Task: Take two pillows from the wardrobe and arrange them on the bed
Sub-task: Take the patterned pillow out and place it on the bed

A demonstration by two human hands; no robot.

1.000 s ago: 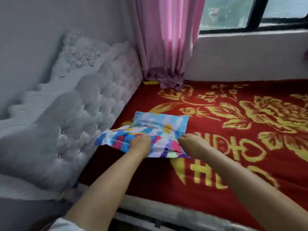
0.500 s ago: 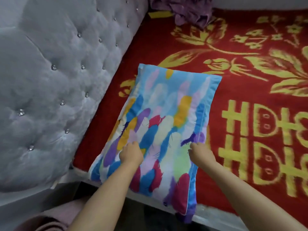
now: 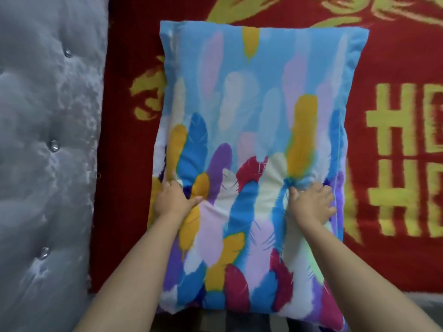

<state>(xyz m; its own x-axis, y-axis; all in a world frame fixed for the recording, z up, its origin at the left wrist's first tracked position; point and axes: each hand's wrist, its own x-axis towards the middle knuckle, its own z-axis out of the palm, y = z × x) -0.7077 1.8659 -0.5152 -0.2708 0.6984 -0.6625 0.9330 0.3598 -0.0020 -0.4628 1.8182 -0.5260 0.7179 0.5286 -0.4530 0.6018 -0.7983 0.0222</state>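
1. The rectangular fabric pillow printed w/ blue, yellow, purple and red feathers [image 3: 251, 140] is lying flat on the red blanket w/ yellow flower and letter pattern [image 3: 388, 56] that is covering the bed. Its near end is hanging past the bed's near edge, towards the person.
2. Long axis: running from the person straight away across the bed, i.e. parallel to the grey tufted velvet headboard w/ crystal buttons [image 3: 48, 152]. The far short edge is pointing away from the person; the long left side is facing the headboard.
3. A strip of red blanket is showing between pillow and headboard, so the two are near but apart, not touching.
4. Left hand [image 3: 173, 200] is sitting on the pillow's headboard-side edge, fingers closed and bunching the cover there, thumb pressing flat on top.
5. Right hand [image 3: 311, 204] is pinching a gathered fold of cover on the side away from the headboard; fabric is puckering towards that fist.
6. Both grips are falling approx. midway along the length, so about half the pillow is lying beyond the hands and the rest behind them.
7. Left hand is the nearer one to the headboard; judging by the task, seating the pillow probably means moving it towards the headboard, maybe w/ a quarter turn.
8. No 2nd pillow is showing in view.
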